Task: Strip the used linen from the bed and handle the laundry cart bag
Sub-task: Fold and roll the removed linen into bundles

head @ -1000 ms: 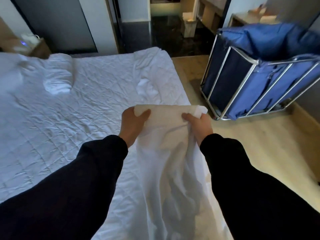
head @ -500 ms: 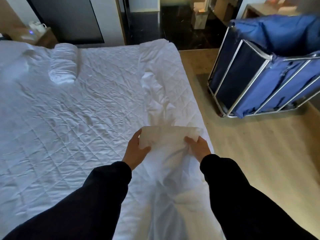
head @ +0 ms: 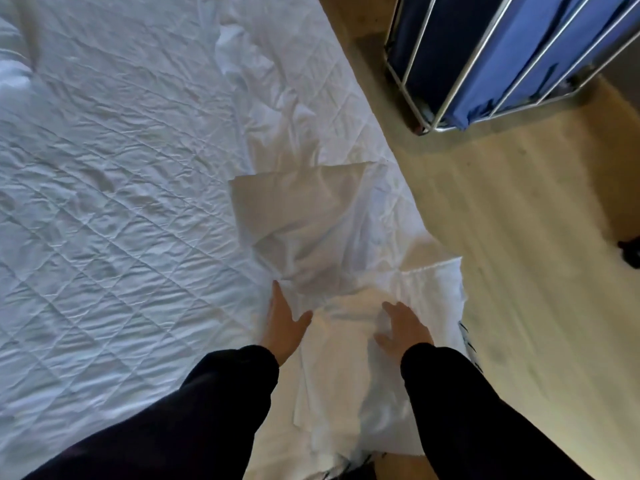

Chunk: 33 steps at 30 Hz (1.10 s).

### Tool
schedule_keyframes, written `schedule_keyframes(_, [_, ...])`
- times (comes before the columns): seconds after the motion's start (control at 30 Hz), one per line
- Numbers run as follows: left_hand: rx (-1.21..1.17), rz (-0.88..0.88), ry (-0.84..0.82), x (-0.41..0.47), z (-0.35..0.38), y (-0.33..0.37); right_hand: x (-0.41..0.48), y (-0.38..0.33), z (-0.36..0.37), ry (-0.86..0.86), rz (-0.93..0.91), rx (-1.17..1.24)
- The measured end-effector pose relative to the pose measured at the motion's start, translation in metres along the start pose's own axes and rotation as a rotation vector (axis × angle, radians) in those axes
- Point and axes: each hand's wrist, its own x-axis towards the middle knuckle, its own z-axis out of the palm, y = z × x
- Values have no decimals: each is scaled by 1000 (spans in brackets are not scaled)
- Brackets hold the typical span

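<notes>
Right now the loose white linen (head: pixel 311 216) lies crumpled on the bed (head: pixel 121 202), along the bed's right-hand edge, with one folded panel spread flat towards the middle of the bed and the rest bunched nearer the person. A corner of it hangs past the bed's edge over the wooden floor (head: pixel 519 237).

Both hands are low over this linen at the near end of the bed. The left hand (head: pixel 284 329) rests on the cloth with its fingers straight and pressed together, pointing up the bed, and the thumb held out to the side; it grips nothing. The right hand (head: pixel 403 329) rests on the cloth closer to the bed's edge, its fingers loosely extended and slightly apart, thumb out towards the left hand. Motion blur softens the fingertips, so I cannot tell whether any of them catch a fold. Dark sleeves (head: pixel 214 410) cover both arms to the wrists.

Elsewhere the bed shows a wrinkled quilted white cover with a diamond stitch pattern.

Well apart from the bed, across a strip of floor, stands the laundry cart (head: pixel 427 128), a metal tube frame with the blue bag (head: pixel 512 64) hanging inside it. Only its lower part is in view. A small dark object (head: pixel 630 252) sits on the floor, farther from the bed, cut off by the picture's edge.
</notes>
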Motion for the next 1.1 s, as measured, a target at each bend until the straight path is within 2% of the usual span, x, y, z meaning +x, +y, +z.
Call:
schedule_keyframes(0.07, [219, 35, -56, -13, 20, -16, -11, 7, 14, 25, -60, -89])
schedule_keyframes(0.2, [668, 278, -207, -43, 57, -40, -34, 15, 44, 34, -161, -210])
schedule_keyframes(0.3, [911, 399, -331, -61, 82, -53, -53, 21, 68, 39, -252, -270])
schedule_keyframes(0.5, [1171, 471, -491, -92, 113, -90, -88, 38, 120, -75, -344, -337])
schedule_keyframes(0.63, [1305, 489, -420, -95, 116, -100, -101, 37, 131, -106, -330, -402])
schedule_keyframes(0.87, [1188, 508, -354, -91, 107, -91, -101, 40, 120, 90, -213, -342])
schedule_keyframes(1.1, [771, 536, -216, -81, 65, -55, -102, 27, 103, 181, -220, -411])
